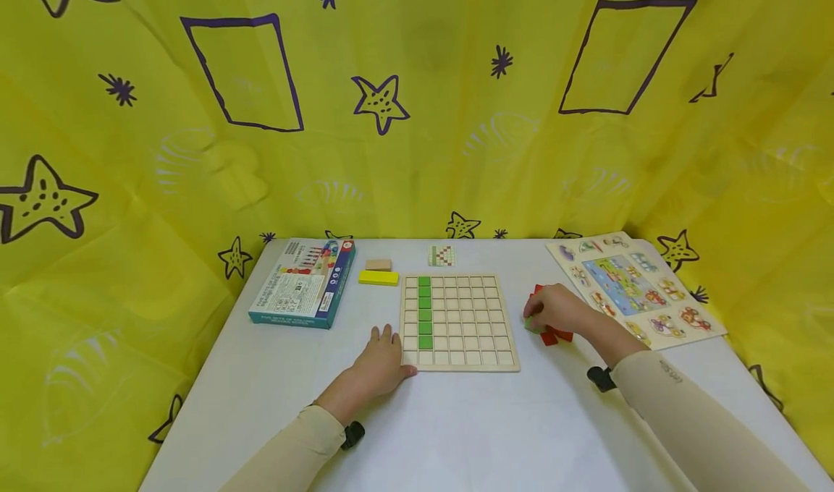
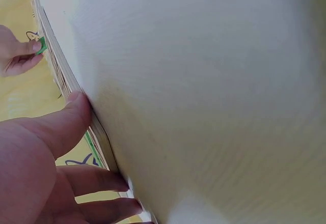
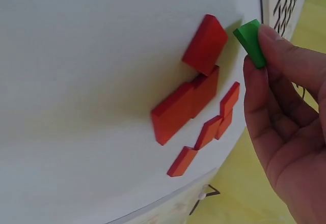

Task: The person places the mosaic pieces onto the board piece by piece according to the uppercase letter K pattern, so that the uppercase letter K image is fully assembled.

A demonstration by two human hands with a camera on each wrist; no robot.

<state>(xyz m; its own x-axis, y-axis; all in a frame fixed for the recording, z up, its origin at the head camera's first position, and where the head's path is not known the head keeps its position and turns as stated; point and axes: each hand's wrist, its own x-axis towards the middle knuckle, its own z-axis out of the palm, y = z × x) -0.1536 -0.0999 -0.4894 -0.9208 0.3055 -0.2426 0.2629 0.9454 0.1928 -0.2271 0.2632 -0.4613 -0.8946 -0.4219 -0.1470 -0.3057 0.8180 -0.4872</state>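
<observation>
A wooden grid board (image 1: 465, 368) lies on the table, with several green square tiles (image 1: 425, 315) in its second column from the left. My left hand (image 1: 376, 362) rests at the board's front left corner, thumb on the front edge and fingers along the left side; the left wrist view shows the thumb and fingertips against the board's edge. To the right of the board, my right hand (image 1: 562, 311) pinches a green tile (image 3: 250, 39) between thumb and fingers. Several loose red tiles (image 3: 173, 113) lie on the table below that hand, partly hidden by it in the head view.
At the left lies a game box (image 1: 302, 286). A yellow block (image 1: 378, 278) and a plain wooden block (image 1: 378, 265) sit behind the board's left corner. A small pattern card (image 1: 441, 256) lies behind the board, and a picture puzzle board (image 1: 635, 289) at the right.
</observation>
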